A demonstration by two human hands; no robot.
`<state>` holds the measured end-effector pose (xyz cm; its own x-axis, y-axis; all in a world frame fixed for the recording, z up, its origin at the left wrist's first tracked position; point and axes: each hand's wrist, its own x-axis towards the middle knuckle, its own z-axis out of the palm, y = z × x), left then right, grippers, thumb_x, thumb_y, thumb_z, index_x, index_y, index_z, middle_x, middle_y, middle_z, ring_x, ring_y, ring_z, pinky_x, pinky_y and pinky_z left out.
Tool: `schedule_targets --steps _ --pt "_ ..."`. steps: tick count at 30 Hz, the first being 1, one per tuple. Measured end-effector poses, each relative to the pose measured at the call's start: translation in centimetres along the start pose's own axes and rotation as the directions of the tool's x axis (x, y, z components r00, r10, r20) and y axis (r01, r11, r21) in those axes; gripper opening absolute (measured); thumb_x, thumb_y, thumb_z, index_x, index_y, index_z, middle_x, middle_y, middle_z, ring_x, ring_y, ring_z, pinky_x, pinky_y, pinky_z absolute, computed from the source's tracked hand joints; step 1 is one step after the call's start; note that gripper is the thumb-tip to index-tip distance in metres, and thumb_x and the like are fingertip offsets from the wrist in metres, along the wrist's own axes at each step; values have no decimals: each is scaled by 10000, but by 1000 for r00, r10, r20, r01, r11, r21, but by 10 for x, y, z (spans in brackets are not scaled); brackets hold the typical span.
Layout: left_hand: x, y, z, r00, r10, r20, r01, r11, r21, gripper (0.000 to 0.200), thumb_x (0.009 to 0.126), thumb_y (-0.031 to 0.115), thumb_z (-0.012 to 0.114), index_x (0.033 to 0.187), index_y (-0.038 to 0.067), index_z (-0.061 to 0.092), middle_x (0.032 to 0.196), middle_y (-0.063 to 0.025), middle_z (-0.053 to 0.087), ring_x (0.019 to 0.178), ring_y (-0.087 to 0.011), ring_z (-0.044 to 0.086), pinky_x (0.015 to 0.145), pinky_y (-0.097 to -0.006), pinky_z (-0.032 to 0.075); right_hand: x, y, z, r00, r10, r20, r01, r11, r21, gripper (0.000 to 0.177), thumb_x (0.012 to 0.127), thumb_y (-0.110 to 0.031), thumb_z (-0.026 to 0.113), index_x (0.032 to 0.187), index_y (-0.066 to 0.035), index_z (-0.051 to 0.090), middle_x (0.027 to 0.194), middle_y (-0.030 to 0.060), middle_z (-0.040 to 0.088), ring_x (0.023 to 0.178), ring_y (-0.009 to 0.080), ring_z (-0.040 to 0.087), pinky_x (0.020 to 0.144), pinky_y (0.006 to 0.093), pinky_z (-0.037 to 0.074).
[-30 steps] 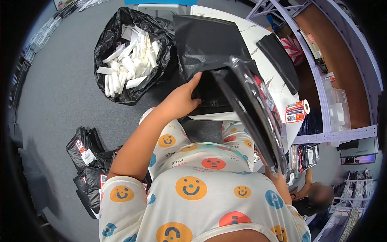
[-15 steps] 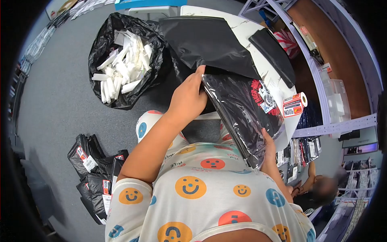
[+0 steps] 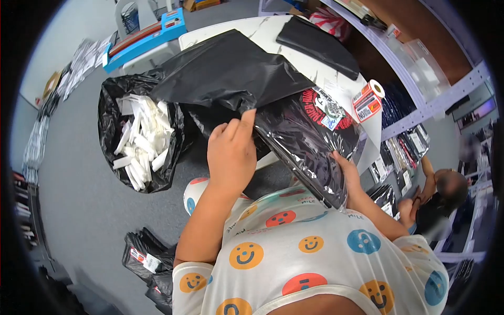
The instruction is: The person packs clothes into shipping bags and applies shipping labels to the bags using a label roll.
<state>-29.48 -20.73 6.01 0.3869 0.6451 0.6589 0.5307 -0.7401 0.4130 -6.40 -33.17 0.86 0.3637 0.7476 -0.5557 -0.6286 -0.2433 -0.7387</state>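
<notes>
Fingers of the left hand (image 3: 232, 155) pinch the edge of a black bag (image 3: 220, 71); those of the right hand (image 3: 348, 178) grasp the near end of a plastic-wrapped shirt (image 3: 302, 139) (red and white print up), its far edge just under the bag. Beyond, on the desk (image 3: 260, 25), are a sticker roll (image 3: 367, 101) and some folded black plastic (image 3: 317, 47).

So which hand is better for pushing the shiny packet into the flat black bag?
Probably the right hand: it holds the shiny packet near the end closest to the body, thumb on top. The left hand is busy pinching the edge of the flat black bag.
</notes>
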Motion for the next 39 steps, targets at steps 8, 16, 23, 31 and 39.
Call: schedule_targets --steps 8,16,23,31,39 --pt "-35 -15 13 893 -436 112 427 741 -518 623 712 -110 442 1307 54 354 809 -35 492 670 -131 497 661 -271 418 -38 3 46 987 62 147 -70 996 52 368 895 -273 444 1098 32 479 1006 148 591 877 275 596 803 419 481" --pt "-91 -73 -10 483 -749 453 632 -59 -772 248 818 -3 485 1059 19 536 880 -51 622 738 -109 601 647 -229 500 -34 -74 15 919 22 394 305 594 -745 282 853 -228 539 992 14 575 870 78 613 812 125 556 768 260 436" --pt "-90 -73 -13 430 -733 527 655 -150 -741 170 834 28 472 974 43 567 879 -59 629 753 -141 614 662 -258 509 75 -52 21 958 -117 263 269 686 -677 362 895 -161 424 1248 -80 423 877 72 595 700 122 575 639 261 477" --pt "-89 -82 -11 436 -678 592 717 -135 -684 239 829 11 475 1057 45 542 972 -70 619 825 -161 614 706 -274 509 105 -67 24 959 99 267 148 628 -764 291 884 -133 414 1145 -114 542 740 15 577 523 106 557 484 220 480" --pt "-104 -76 -18 480 -693 538 792 79 -605 202 818 13 508 1007 36 576 939 -46 627 823 -117 592 730 -254 475 91 -58 15 868 -235 437 494 327 -805 186 833 -77 458 954 -20 587 736 102 570 636 212 584 582 309 459"
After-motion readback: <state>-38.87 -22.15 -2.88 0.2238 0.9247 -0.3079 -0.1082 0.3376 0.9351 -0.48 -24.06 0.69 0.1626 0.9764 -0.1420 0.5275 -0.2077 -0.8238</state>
